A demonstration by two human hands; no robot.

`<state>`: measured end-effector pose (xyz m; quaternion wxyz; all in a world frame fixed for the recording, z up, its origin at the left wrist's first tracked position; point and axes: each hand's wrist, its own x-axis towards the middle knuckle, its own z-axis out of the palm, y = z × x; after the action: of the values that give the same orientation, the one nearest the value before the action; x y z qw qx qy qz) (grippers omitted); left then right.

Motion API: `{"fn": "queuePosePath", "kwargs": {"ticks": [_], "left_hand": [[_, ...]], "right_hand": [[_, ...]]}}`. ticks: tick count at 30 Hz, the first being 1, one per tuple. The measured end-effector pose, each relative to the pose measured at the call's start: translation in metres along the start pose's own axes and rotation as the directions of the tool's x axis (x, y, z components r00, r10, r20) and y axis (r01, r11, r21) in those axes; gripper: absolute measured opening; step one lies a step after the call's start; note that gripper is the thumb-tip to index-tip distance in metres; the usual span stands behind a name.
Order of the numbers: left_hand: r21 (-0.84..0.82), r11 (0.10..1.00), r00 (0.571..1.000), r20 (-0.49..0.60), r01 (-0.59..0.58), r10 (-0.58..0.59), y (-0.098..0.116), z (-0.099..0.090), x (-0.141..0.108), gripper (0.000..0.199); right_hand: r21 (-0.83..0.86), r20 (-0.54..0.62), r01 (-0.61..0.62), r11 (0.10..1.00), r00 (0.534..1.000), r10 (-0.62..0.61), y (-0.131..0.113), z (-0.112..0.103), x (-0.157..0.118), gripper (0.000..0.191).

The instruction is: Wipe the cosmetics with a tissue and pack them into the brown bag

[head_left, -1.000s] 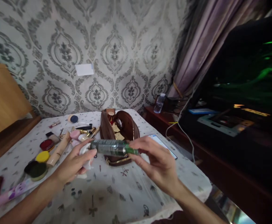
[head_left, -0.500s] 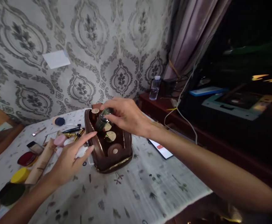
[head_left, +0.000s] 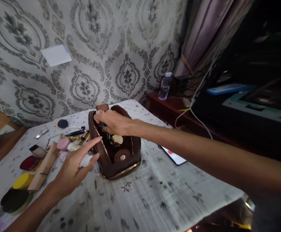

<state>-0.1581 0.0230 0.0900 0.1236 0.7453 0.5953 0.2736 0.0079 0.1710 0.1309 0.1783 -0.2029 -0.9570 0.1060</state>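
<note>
A brown zip-top bag (head_left: 106, 166) stands open on the table, its gold zipper teeth spread apart. My right hand (head_left: 116, 122) reaches down into its far end, fingers closed round a small dark glossy bottle (head_left: 102, 125), which they mostly hide. A round gold-topped container (head_left: 117, 140) stands inside the bag, nearer to me. My left hand (head_left: 76, 166) is beside the bag's left wall, fingers apart, with the index fingertip against the zipper edge. Behind those fingers a white item (head_left: 85, 160) shows in part; I cannot make out its kind.
Left of the bag lie cosmetics: a yellow-lidded jar (head_left: 23, 181), a dark round jar (head_left: 14, 200), a long beige box (head_left: 45, 167) and gold tubes (head_left: 83, 138). A phone (head_left: 174, 156) lies to the right. A clear bottle (head_left: 164, 86) stands on the dark red cabinet (head_left: 171, 106).
My right hand has lowered the dark bottle deeper into the bag's far end. The left hand has stayed by the bag's side. The view has shifted slightly.
</note>
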Motion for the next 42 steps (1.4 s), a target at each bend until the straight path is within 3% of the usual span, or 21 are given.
{"fn": "queuePosePath", "kwargs": {"ticks": [15, 20, 26, 29, 33, 35, 37, 39, 42], "left_hand": [[-0.069, 0.994, 0.996, 0.028, -0.082, 0.084, -0.004, 0.003, -0.005, 0.050], [-0.119, 0.988, 0.993, 0.057, -0.095, 0.102, -0.003, 0.002, -0.008, 0.053], [-0.091, 0.993, 0.994, 0.067, -0.080, 0.086, -0.014, 0.012, -0.027, 0.069], [-0.040, 0.998, 0.998, 0.052, -0.039, 0.041, -0.030, 0.018, -0.043, 0.067], [0.058, 0.995, 0.997, 0.023, -0.076, 0.075, -0.062, 0.021, -0.066, 0.042], [0.119, 0.990, 0.997, 0.034, -0.071, 0.068, -0.078, 0.021, -0.079, 0.036], [0.169, 0.985, 0.997, 0.069, -0.043, 0.032, -0.089, 0.018, -0.092, 0.036], [0.207, 0.977, 0.994, 0.104, -0.047, 0.026, -0.096, 0.016, -0.104, 0.039], [0.249, 0.962, 0.988, 0.132, -0.112, 0.081, -0.101, 0.014, -0.117, 0.040]], "right_hand": [[0.093, -0.046, -0.063, 0.994, 0.997, 0.068, 0.015, 0.014, 0.008, 0.023], [0.068, -0.012, -0.079, 0.995, 0.997, 0.080, 0.015, 0.014, 0.007, 0.025], [0.020, -0.016, -0.146, 0.989, 0.989, 0.146, 0.012, 0.010, 0.003, 0.032], [-0.016, -0.064, -0.149, 0.989, 0.987, 0.148, 0.007, 0.005, -0.002, 0.029], [-0.055, -0.255, -0.149, 0.987, 0.958, 0.131, -0.012, 0.001, -0.019, 0.016], [-0.019, -0.367, -0.060, 0.998, 0.929, 0.049, -0.033, 0.003, -0.032, 0.014], [0.048, -0.410, 0.077, 0.996, 0.911, -0.051, -0.060, 0.010, -0.045, 0.016], [0.127, -0.388, 0.202, 0.971, 0.911, -0.139, -0.086, 0.026, -0.057, 0.019], [0.208, -0.259, 0.219, 0.953, 0.952, -0.162, -0.114, 0.065, -0.066, 0.021]]}}
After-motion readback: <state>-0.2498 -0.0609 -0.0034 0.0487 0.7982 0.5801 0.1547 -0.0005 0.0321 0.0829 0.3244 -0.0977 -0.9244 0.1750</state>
